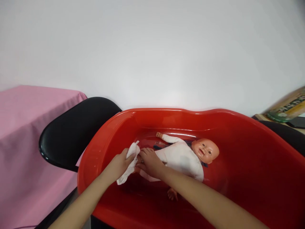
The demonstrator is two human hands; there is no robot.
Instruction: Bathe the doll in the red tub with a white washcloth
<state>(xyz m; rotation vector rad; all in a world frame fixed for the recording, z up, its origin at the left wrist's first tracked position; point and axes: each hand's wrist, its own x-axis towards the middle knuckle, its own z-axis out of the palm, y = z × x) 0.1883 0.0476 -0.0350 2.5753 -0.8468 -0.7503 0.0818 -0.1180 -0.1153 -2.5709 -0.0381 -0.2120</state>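
Observation:
A baby doll (183,159) in a white long-sleeved outfit lies on its back inside a red baby bathtub (164,117), its head to the right and its legs to the left. My left hand (120,163) is closed on a white cloth (128,170) that hangs down beside the doll's feet. Fingers curled, my right hand (151,161) grips one leg of the doll near the foot, which is mostly hidden. The two hands almost meet there. My right forearm passes over the doll's lower side, near its outstretched hand (172,194).
Black chair seats (81,130) show beside the tub at left and right. Far left stands a table with a pink cloth (35,117). A printed plastic package (288,106) lies on a surface at the right edge. A white wall (152,54) rises behind the tub.

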